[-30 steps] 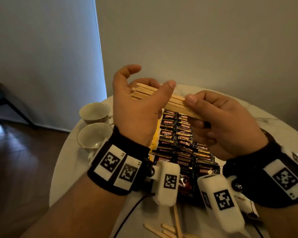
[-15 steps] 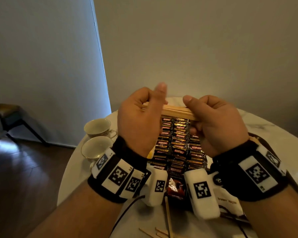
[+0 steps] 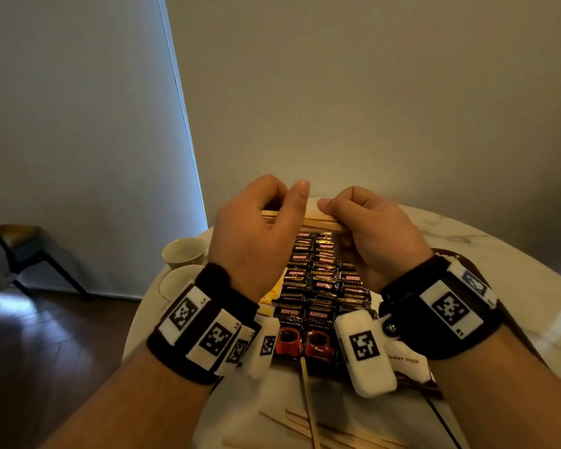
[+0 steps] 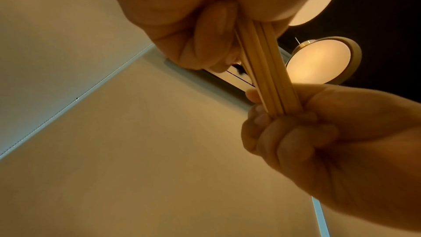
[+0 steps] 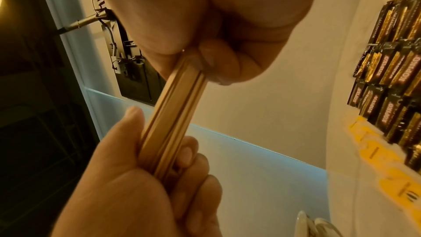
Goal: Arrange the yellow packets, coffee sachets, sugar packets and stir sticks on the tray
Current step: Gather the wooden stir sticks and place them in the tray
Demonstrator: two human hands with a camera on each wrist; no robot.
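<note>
Both hands hold one bundle of wooden stir sticks level above the table. My left hand grips its left end with fingers curled round it, and my right hand grips its right end. The wrist views show the same bundle of stir sticks squeezed flat between the two fists. Below the hands lie rows of black coffee sachets, with yellow packets at their left edge. A brown sugar packet peeks out under my right wrist. The dark tray is mostly hidden.
Two white cups stand at the left edge of the round white table. Loose stir sticks lie on the near part of the table. A wall stands close behind, and a chair is on the floor to the left.
My left hand went from open with a raised thumb to closed around the sticks. The fanned sticks were squared into a tight level bundle, and both hands came closer together.
</note>
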